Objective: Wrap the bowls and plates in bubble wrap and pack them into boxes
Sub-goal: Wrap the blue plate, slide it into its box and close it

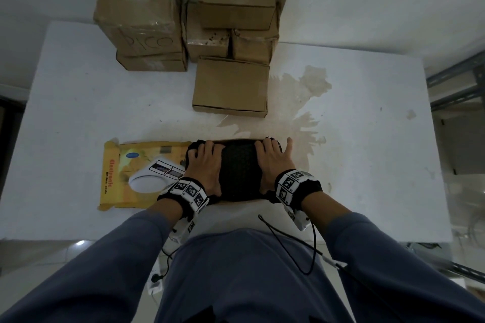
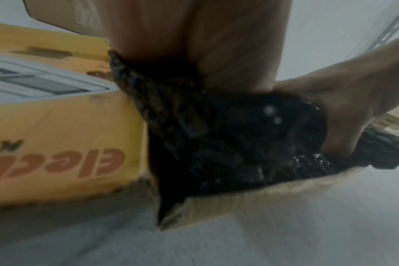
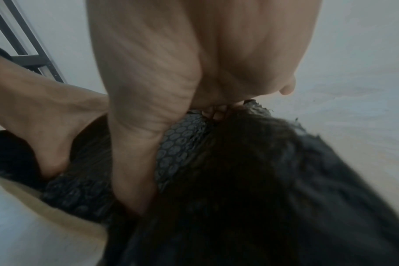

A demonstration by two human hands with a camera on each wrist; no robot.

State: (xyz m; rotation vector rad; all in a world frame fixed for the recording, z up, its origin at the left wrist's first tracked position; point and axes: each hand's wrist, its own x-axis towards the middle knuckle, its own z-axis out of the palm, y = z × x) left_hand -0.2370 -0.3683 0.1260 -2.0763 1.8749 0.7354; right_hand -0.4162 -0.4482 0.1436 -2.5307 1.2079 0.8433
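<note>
Where the white tabletop (image 1: 78, 113) nears the person's body, a black bubble-wrapped bundle (image 1: 238, 170) sits in an open brown box (image 2: 216, 203), whose rim shows only in the wrist views. The left hand (image 1: 203, 165) and right hand (image 1: 271, 162) each grip the bundle from above, fingers curled over its far edge. A yellow kitchen-scale panel (image 1: 118, 165) lies flat just to its left. Farther off, beside a brownish stain (image 1: 301, 102), stands a closed cardboard box (image 1: 231, 85), with stacked cardboard boxes (image 1: 139, 13) behind it.

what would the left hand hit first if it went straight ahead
Likely the flat cardboard box beyond the black wrapped bundle the left hand holds; bare table lies between, depth unclear.
</note>
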